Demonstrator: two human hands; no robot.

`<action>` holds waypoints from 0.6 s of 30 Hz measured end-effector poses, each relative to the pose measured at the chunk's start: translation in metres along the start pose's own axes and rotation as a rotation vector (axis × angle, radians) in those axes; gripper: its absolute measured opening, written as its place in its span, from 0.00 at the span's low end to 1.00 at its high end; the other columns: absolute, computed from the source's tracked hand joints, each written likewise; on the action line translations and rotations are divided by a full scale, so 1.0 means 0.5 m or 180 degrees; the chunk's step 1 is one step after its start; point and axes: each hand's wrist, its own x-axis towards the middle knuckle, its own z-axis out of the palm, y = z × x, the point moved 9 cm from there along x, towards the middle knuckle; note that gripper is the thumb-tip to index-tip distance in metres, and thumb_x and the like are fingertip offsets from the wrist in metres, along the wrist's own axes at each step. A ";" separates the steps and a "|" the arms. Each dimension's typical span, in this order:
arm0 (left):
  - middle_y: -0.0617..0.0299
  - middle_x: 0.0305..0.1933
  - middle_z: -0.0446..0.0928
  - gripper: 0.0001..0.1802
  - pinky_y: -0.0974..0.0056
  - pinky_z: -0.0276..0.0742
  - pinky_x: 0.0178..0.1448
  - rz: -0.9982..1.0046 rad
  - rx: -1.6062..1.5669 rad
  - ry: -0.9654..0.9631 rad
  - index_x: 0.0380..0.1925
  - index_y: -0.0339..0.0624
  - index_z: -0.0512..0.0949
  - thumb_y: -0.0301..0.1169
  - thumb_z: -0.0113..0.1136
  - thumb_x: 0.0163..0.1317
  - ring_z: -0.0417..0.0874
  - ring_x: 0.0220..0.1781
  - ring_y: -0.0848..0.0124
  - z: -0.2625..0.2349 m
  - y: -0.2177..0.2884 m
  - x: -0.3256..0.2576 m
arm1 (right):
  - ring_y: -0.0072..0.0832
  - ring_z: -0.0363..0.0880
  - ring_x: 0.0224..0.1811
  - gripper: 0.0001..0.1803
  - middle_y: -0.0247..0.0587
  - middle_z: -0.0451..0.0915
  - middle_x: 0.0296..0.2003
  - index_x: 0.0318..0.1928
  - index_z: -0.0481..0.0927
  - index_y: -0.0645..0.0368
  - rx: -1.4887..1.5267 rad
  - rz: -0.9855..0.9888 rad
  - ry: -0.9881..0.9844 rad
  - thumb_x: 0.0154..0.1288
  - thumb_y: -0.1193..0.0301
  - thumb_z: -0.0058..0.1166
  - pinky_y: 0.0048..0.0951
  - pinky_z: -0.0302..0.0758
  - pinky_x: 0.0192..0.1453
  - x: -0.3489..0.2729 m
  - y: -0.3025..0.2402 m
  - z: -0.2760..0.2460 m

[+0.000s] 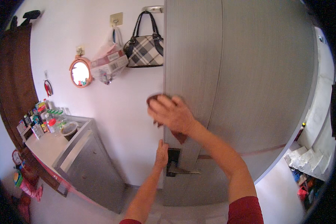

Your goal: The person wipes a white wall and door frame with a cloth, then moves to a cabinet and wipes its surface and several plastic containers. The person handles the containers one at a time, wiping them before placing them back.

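A grey wood-grain door (265,74) stands in front of me, its free edge toward the left. My right hand (173,115) is closed on a dark reddish-brown cloth (181,136) and presses it at the door's edge, above the handle. Part of the cloth shows beyond the fingers, and a corner hangs below the palm. Lower down, my left hand (161,154) grips the same door edge with its thumb upward; its other fingers are mostly hidden. Right beside it is the dark door handle (173,164) with its lever pointing right.
Left of the door, a checked handbag (145,50), a plastic bag with boxes (110,65) and an orange-framed round mirror (80,73) hang on the white wall. A grey cabinet (93,164) carries several bottles and a lidded tub (69,130). Steps (310,160) show at far right.
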 end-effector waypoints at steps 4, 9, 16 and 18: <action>0.49 0.44 0.69 0.23 0.61 0.64 0.56 -0.0638 -0.0546 -0.0267 0.50 0.32 0.64 0.42 0.37 0.69 0.70 0.46 0.58 0.029 0.011 0.015 | 0.34 0.63 0.57 0.19 0.34 0.67 0.54 0.52 0.72 0.42 -0.0422 0.0075 -0.0259 0.58 0.64 0.48 0.39 0.59 0.53 -0.115 0.034 0.000; 0.49 0.45 0.71 0.24 0.59 0.63 0.58 -0.0300 0.0546 -0.0275 0.53 0.27 0.65 0.39 0.35 0.70 0.69 0.47 0.58 0.012 -0.104 0.042 | 0.47 0.66 0.54 0.24 0.48 0.68 0.53 0.58 0.69 0.50 -0.1657 0.2012 0.0536 0.59 0.73 0.45 0.47 0.62 0.50 -0.269 0.277 -0.120; 0.38 0.60 0.63 0.23 0.59 0.52 0.68 -0.0789 -0.0016 -0.0781 0.48 0.28 0.68 0.41 0.38 0.68 0.63 0.63 0.51 0.066 -0.099 0.043 | 0.47 0.70 0.39 0.11 0.49 0.73 0.36 0.42 0.73 0.59 -0.2091 0.3616 0.1311 0.58 0.74 0.46 0.44 0.64 0.41 -0.440 0.359 -0.283; 0.48 0.38 0.68 0.15 0.56 0.62 0.53 -0.0067 0.0778 -0.0300 0.34 0.31 0.68 0.33 0.36 0.66 0.65 0.41 0.58 -0.049 -0.269 0.059 | 0.43 0.68 0.32 0.07 0.47 0.69 0.30 0.35 0.70 0.59 -0.0518 0.3441 0.1113 0.53 0.73 0.47 0.43 0.61 0.32 -0.308 0.302 -0.168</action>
